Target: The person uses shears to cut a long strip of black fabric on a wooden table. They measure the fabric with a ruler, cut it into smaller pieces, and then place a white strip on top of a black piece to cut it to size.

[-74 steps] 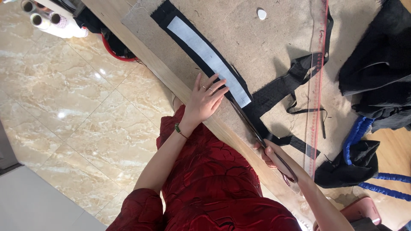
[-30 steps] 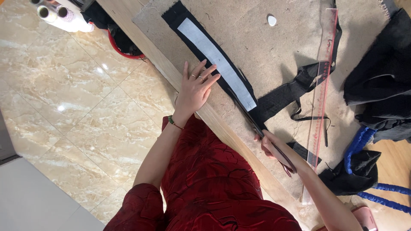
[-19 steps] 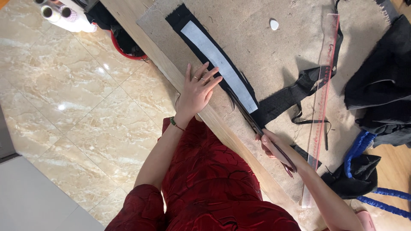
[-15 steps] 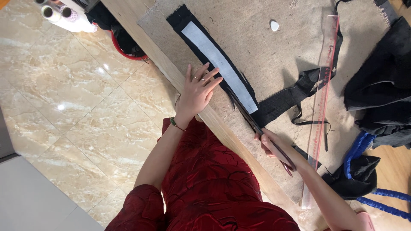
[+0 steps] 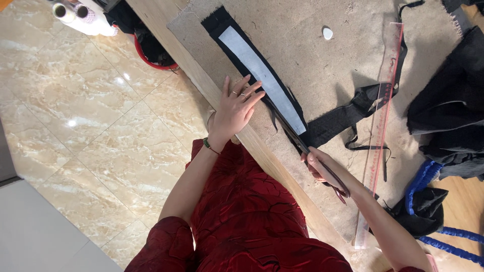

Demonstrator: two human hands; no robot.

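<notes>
Scissors sit gripped in our right hand, blades at the near end of the black fabric strip with its white interfacing. Our left hand presses flat, fingers spread, beside that strip. We judge most of the strip's length uncut. It hugs the surface edge; a clear ruler lies well apart.

A long strip of black fabric lies flat and slantwise on the worn grey work surface, near its wooden front edge. A narrower white interfacing strip runs down its middle (leaving a black margin along both sides). The dark scissors lie at the strip's lower end, blades pointing up along its nearer edge.
</notes>
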